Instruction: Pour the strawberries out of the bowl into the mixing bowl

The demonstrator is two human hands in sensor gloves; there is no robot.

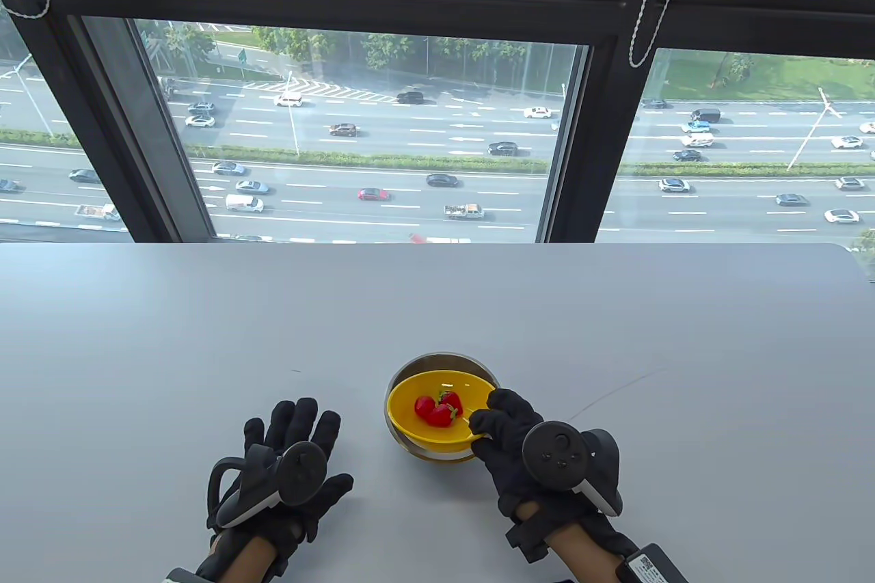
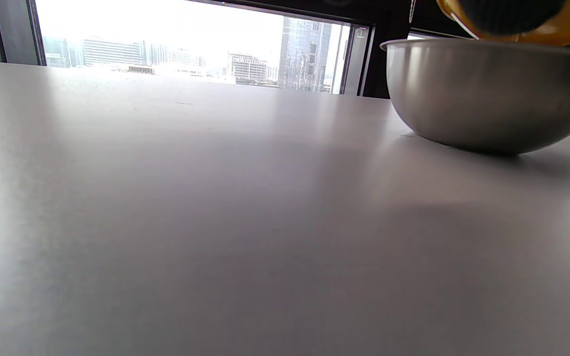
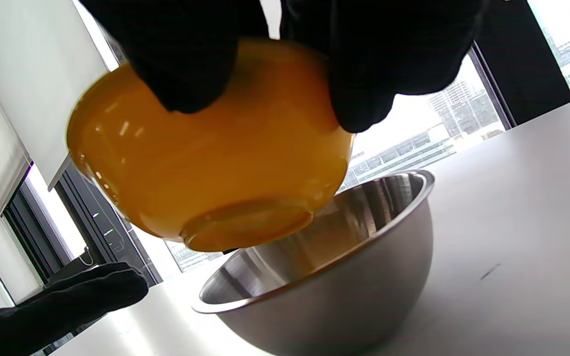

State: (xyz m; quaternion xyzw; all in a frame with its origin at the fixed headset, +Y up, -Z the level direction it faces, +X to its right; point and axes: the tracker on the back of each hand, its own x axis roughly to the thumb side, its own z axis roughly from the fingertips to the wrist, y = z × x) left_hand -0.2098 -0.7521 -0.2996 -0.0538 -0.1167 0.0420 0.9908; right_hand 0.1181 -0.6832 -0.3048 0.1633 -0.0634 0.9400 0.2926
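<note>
Where the right hand [image 1: 519, 436] grips its near rim, the yellow bowl [image 1: 437, 432] hangs above the mixing bowl [image 1: 441, 361], clear of the table [image 1: 205, 337]. Smooth and glossy like plastic, the yellow bowl is round with a small flat foot, seen from below in the right wrist view, where two gloved fingers [image 3: 364, 74] press on its outer wall. Three red strawberries [image 1: 437, 409] with green tops lie together in it. Brushed metal, the mixing bowl is a rounded, thin-rimmed basin that rests on the table directly under the yellow one. Matte pale grey, the table bears the left hand [image 1: 284, 467], which lies flat with fingers spread, holding nothing, left of both bowls.
</note>
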